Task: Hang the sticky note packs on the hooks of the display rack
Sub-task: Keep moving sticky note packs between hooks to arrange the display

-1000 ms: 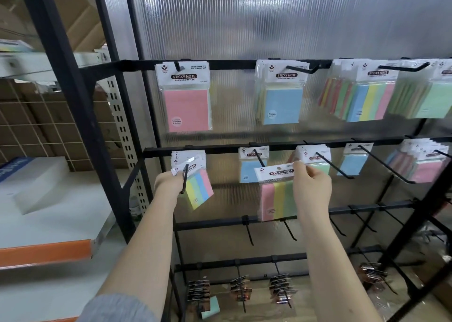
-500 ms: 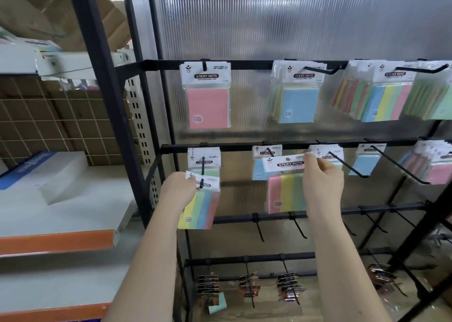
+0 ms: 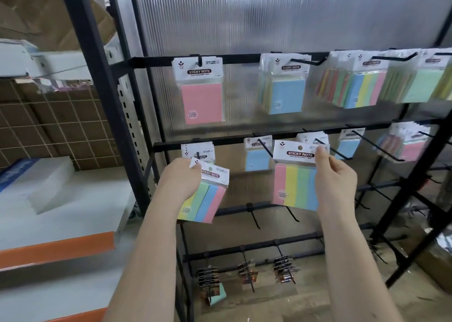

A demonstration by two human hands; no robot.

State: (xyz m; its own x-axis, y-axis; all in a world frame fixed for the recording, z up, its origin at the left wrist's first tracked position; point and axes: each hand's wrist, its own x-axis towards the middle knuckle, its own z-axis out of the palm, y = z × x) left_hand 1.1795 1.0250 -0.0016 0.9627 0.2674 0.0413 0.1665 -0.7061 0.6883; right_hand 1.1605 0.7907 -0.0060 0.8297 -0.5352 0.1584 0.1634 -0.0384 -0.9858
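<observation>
As each hand pinches one light, floppy sticky note pack by its stiff header card, hooks wait: left hand point(image 3: 182, 178) on the tilted pack point(image 3: 209, 195), right hand point(image 3: 336, 178) on the upright pack point(image 3: 297, 175).

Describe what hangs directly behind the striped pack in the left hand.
Behind the striped pack that the left hand grips, white header cards hang on a second-row hook. The colours of their notes are covered by the hand and pack.

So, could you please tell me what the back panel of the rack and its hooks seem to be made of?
The back panel looks like translucent ribbed plastic, perhaps polycarbonate sheet: fine vertical flutes, a soft sheen, light passing through. The hooks look like thin metal rod with a matte black coating: slim, straight, dark, barely glinting.
</observation>
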